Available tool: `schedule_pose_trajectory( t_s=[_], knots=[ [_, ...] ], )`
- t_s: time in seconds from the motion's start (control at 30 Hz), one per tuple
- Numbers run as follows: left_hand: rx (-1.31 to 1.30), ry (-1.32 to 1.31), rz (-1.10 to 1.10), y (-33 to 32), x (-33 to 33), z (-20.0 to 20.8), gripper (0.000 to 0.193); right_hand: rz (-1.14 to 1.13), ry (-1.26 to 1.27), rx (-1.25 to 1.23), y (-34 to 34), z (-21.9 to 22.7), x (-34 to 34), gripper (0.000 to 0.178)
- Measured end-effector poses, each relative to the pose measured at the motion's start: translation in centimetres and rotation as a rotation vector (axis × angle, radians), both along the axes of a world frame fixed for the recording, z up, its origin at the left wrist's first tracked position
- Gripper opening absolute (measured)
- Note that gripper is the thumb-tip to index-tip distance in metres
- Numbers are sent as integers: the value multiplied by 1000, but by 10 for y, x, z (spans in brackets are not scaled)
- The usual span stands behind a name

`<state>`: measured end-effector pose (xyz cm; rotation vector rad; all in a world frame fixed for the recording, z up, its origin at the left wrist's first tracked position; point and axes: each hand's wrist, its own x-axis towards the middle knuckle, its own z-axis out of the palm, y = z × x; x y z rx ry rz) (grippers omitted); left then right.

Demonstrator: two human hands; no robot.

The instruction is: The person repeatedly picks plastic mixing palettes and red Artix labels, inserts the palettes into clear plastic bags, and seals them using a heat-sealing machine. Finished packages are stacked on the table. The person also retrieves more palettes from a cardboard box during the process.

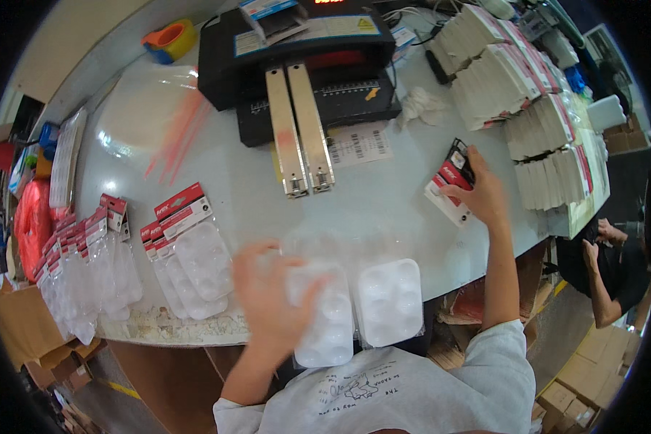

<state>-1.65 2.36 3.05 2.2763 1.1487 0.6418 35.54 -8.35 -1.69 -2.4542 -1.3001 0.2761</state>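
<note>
My left hand [270, 293], smeared by motion, is above the table's near edge with thumb and fingers apart. Beside and partly beneath it lies a white plastic paint palette [327, 318] in a clear bag. A second bagged palette [390, 302] lies just to its right. Off to the right, my right hand [477, 189] has its thumb and fingers around a small red, black and white header card [452, 181] on the tabletop; whether it is one card or several, I cannot tell.
A black sealing machine [304, 65] with two metal rails [299, 130] stands at the back. Stacked header cards [517, 94] line the right side. Carded palettes [195, 253] and a further pile [94, 260] lie left, below clear bags [148, 108]. A co-worker [606, 267] is at far right.
</note>
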Motion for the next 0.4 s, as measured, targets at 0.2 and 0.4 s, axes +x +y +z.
schedule_pose_trajectory(
  t_s=[0.2, 0.4],
  knots=[
    [-71, 146, -154, -21, 48, 8, 28, 148, -100, 137, -12, -17, -7, 118],
    [-231, -31, -125, -13, 56, -16, 22, 20, -120, -33, -5, -26, -11, 119]
  ],
)
